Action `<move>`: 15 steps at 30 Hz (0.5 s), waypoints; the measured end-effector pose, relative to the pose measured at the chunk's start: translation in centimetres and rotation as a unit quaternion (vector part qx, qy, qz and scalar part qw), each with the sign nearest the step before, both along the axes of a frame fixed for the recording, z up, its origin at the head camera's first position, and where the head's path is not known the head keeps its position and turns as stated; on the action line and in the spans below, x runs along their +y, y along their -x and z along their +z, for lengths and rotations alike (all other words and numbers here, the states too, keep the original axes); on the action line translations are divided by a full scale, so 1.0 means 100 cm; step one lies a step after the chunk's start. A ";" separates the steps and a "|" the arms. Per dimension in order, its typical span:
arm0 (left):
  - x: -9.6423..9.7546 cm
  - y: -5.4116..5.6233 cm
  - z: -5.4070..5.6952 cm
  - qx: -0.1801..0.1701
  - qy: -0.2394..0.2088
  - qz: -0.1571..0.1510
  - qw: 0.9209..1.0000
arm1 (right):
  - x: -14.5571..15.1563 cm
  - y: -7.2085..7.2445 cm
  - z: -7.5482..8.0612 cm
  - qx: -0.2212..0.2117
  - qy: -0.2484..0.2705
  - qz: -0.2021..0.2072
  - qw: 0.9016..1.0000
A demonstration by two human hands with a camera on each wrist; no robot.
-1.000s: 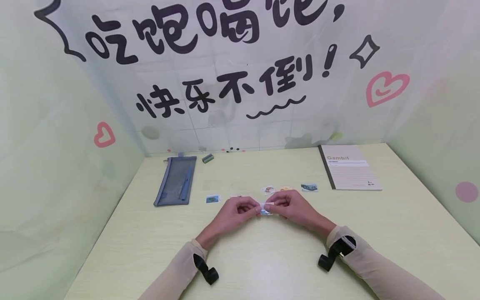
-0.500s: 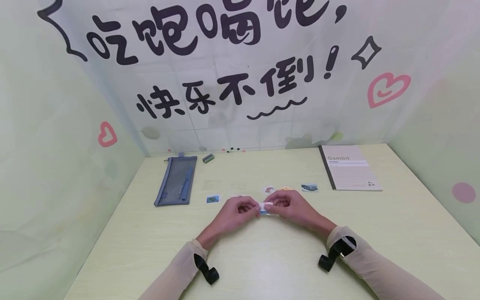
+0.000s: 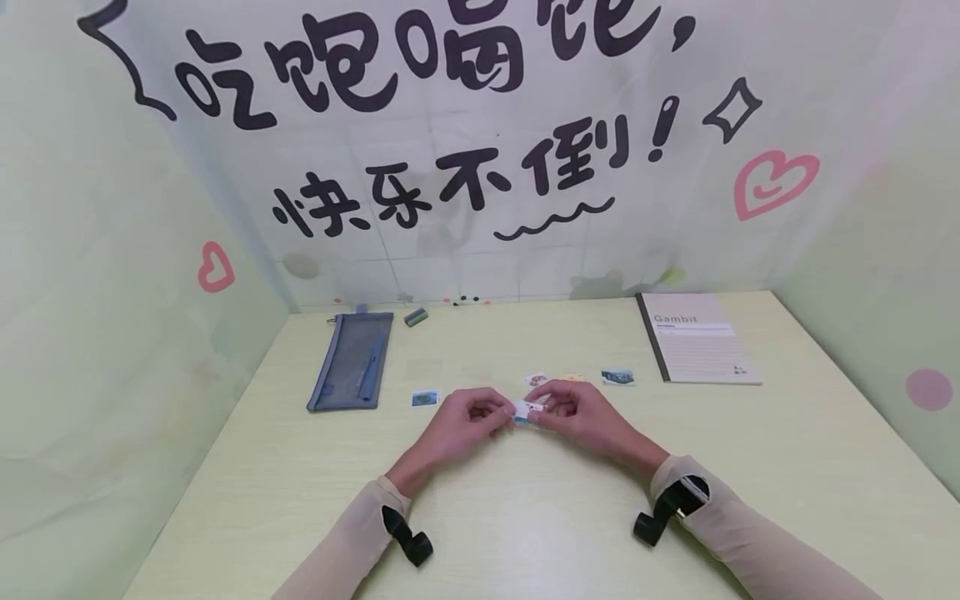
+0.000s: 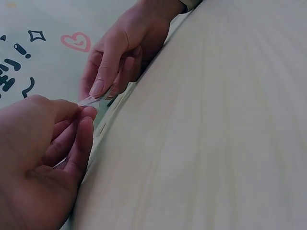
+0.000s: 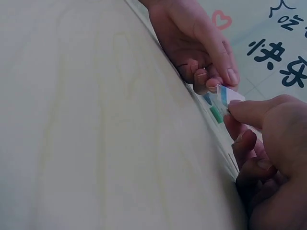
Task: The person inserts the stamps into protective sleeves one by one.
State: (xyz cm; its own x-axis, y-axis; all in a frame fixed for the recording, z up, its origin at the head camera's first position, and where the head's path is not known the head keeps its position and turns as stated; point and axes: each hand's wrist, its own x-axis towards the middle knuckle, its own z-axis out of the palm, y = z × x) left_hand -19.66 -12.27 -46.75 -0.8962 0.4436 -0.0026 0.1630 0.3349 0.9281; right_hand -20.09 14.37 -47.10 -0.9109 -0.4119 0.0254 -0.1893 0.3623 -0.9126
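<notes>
Both hands meet over the table in the head view, around a small flat white-and-blue piece (image 3: 524, 412) with a clear film-like edge. The left hand (image 3: 467, 421) pinches its left end between thumb and fingertips. At the other end the right hand (image 3: 585, 414) pinches it, thumb on top. Seen from the right wrist, the piece (image 5: 230, 96) shows a blue stripe and a transparent border. Just beyond the hands lie small picture cards: a red-patterned one (image 3: 536, 379), an orange one (image 3: 572, 378) partly covered, and a blue-grey one (image 3: 618, 377). Another blue-green card (image 3: 425, 398) lies left of the left hand.
A blue mesh pencil case (image 3: 351, 358) with a blue pen inside lies at the left. Near the back edge sits a small grey-green block (image 3: 416, 317). A notebook (image 3: 705, 342) marked "Gambit" lies at the back right. A printed curtain (image 3: 517, 250) stands behind the table (image 3: 480, 517).
The white-and-blue piece has tilted and shifted slightly left between the fingertips, showing a small dark mark on its white part. The left hand has moved slightly left; the right hand stays nearly in place.
</notes>
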 end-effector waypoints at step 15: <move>-0.043 0.019 0.020 0.160 0.194 0.062 0.966 | -0.027 0.024 0.019 0.106 -0.089 -0.029 0.990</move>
State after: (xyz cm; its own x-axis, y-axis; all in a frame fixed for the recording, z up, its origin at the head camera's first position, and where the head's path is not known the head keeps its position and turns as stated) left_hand -21.53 -16.60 -44.74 -0.9249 0.3537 0.1396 0.3573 0.6830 0.6370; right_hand -22.47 11.63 -45.16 -0.9152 -0.3739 0.1506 -0.3440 0.5296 -0.7754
